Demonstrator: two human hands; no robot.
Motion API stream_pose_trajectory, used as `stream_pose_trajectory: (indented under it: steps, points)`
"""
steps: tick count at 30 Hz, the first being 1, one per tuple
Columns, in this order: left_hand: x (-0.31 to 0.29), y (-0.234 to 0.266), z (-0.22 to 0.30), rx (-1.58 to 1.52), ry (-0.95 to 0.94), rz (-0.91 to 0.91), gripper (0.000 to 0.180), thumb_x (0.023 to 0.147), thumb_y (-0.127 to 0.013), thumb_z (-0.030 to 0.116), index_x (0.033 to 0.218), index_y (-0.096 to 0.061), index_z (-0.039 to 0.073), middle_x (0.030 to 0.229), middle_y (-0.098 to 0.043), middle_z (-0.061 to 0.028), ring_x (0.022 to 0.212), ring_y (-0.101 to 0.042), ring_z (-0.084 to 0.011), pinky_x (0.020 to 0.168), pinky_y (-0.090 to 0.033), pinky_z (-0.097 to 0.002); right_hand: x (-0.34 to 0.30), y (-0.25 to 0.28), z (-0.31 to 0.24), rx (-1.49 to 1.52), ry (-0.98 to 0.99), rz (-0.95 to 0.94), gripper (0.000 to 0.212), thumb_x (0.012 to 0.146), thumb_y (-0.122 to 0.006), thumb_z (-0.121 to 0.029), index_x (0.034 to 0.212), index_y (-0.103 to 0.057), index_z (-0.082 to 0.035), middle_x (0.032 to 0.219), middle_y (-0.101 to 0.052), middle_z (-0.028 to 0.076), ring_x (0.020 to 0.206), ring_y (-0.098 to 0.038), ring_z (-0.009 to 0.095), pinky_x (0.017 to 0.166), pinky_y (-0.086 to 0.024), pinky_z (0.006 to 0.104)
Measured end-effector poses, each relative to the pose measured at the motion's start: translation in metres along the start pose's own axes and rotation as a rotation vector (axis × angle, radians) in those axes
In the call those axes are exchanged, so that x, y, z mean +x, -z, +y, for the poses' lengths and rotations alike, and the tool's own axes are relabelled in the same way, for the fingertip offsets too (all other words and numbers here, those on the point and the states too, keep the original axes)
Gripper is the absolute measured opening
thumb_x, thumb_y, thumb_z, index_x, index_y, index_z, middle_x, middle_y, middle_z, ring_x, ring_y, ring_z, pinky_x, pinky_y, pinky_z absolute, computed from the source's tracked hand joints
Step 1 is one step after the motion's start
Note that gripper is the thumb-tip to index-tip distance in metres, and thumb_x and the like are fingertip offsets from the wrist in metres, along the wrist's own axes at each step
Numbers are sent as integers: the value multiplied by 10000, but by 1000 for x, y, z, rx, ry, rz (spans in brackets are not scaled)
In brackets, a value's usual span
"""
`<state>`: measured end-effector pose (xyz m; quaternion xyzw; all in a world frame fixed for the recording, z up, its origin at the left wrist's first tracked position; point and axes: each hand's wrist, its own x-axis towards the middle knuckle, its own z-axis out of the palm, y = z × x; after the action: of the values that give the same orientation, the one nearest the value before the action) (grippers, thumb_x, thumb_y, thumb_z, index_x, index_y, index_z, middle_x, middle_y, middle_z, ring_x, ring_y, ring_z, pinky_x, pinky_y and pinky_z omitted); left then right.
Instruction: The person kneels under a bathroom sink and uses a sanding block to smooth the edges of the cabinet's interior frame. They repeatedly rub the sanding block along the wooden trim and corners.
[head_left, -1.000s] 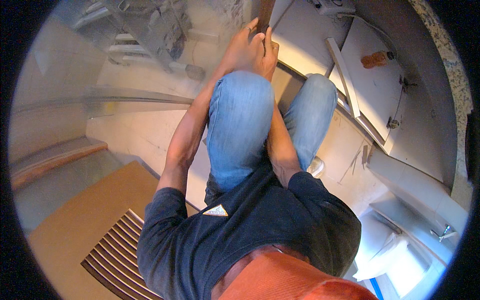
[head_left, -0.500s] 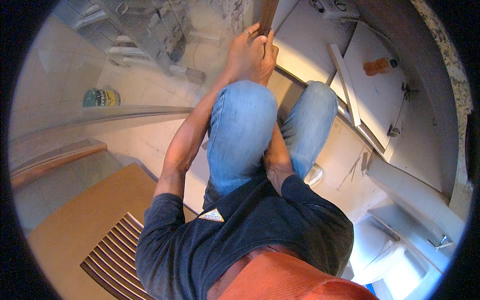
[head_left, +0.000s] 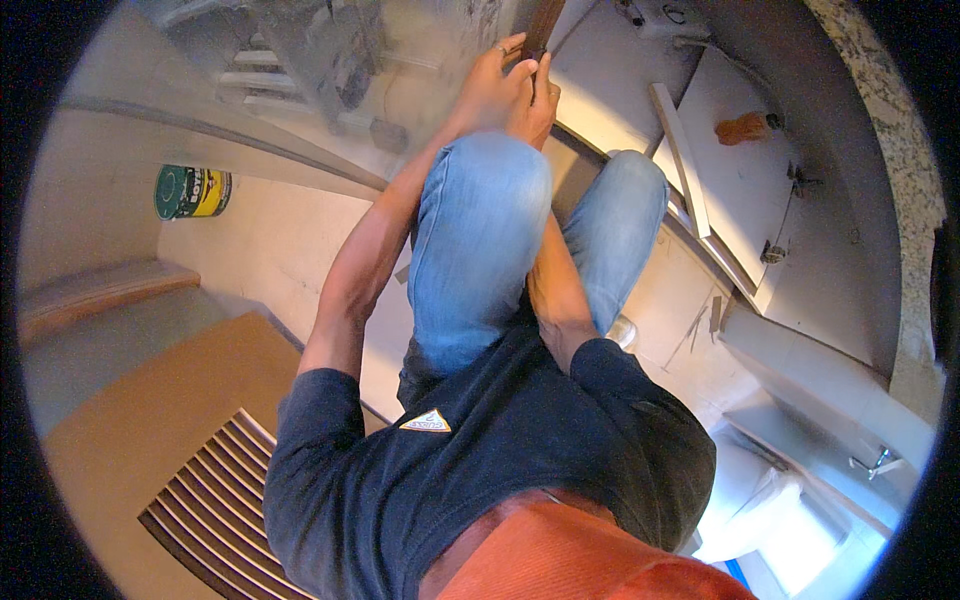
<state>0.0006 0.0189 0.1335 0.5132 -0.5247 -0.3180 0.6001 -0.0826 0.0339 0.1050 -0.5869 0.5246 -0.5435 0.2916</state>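
Observation:
Both of my hands are together beyond my raised knees, at the lower end of an upright brown wooden strip (head_left: 543, 22). My left hand (head_left: 487, 92) pinches its left side, fingers bent around and thumb near the end. Close against it, my right hand (head_left: 534, 112) has its fingers closed on the right side of the same end. Whether something small sits between the fingertips cannot be made out. My blue-jeaned knees (head_left: 490, 220) partly hide my right forearm.
On the right is a cabinet interior (head_left: 720, 180) with a loose pale strip (head_left: 682, 160) and an orange bottle (head_left: 742, 128). A speckled stone edge (head_left: 895, 140) curves beyond. A green-and-yellow can (head_left: 195, 192) stands left. A brown panel with a slatted grille (head_left: 215, 500) lies lower left.
My hands stay on the brown strip with little movement. At left, the pale panel edge now slants up past the can, which shows more fully. The whole view has shifted slightly.

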Motion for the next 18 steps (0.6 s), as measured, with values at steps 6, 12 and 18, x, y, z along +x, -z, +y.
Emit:
stream_pose_trajectory:
  steps: [6,12,18]
  points:
    - [-6,7,16,173,-4,-24,511,975,-648,255,1381,-556,-41,1291,-666,-210,1197,-639,-259,1011,-495,-353,-1,-9,9,-7,43,23,541,1023,-559,-304,1521,-456,-121,1214,-552,272,1120,-572,438,946,-486,478]
    - [-6,-6,19,37,147,77,477,940,-720,266,1317,-635,-14,1174,-721,-200,1080,-681,-209,941,-528,-336,6,-18,11,40,-77,37,551,1017,-567,-314,1528,-449,-145,1194,-565,273,1070,-602,431,909,-502,479]
    - [1,-18,20,135,142,198,451,908,-739,198,1276,-648,-46,1102,-734,-202,1005,-693,-201,890,-540,-324,20,-17,19,-24,29,47,587,1009,-590,-335,1529,-444,-104,1112,-602,230,1045,-619,361,884,-497,423]
